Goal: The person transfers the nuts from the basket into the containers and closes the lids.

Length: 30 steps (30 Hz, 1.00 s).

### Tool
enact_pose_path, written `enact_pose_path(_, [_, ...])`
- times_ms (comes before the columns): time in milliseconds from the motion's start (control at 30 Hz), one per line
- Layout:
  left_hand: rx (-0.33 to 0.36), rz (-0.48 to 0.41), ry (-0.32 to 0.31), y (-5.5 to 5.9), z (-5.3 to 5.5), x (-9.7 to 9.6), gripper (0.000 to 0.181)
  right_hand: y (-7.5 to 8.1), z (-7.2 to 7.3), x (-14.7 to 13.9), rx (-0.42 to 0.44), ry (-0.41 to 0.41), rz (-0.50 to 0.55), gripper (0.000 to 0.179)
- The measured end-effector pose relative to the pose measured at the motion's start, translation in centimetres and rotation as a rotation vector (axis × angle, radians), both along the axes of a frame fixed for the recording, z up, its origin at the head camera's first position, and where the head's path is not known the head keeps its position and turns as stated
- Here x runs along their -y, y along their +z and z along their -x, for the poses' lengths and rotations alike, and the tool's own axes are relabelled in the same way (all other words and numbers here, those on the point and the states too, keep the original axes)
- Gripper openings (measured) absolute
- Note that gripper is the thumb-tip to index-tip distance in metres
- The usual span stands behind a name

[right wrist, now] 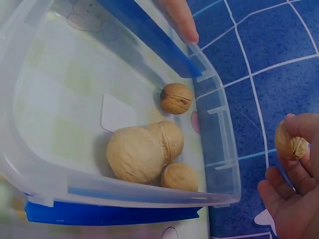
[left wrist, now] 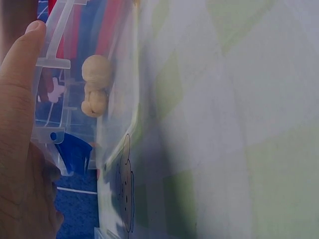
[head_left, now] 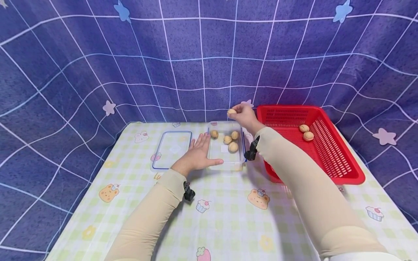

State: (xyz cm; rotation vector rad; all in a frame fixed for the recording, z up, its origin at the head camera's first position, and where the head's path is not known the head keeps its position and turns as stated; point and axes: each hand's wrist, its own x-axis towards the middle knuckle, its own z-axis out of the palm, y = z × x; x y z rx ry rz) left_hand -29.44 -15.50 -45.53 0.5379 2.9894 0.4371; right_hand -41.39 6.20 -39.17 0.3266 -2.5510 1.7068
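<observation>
My right hand pinches a walnut between thumb and fingertips, above the far right corner of a clear plastic box. Several walnuts lie inside that box, most of them toward its right side, one near the far left. Blue clip flaps hang along the box's sides. With fingers straight and thumb spread, my left hand rests at the box's left wall; in the left wrist view its thumb lies along the rim.
A red plastic basket stands on the right, holding two walnuts. Left of the box lies a clear lid with a blue seal. A blue gridded curtain hangs behind the checked tablecloth.
</observation>
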Motion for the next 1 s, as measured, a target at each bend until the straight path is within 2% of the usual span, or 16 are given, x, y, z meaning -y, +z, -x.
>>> enact_pose_path(533, [0.021, -0.010, -0.001, 0.4, -0.3, -0.1, 0.126, -0.9, -0.3, 0.7, 0.034, 0.004, -0.113, 0.034])
enact_pose_path(767, [0.017, -0.012, 0.004, 0.6, -0.3, 0.0, 0.126, -1.0, -0.6, 1.4, 0.021, 0.008, -0.120, 0.036])
enact_pose_path(1000, [0.030, -0.011, 0.009, 0.7, -0.4, 0.0, 0.127, -1.2, -0.8, 1.9, 0.011, 0.004, -0.183, 0.033])
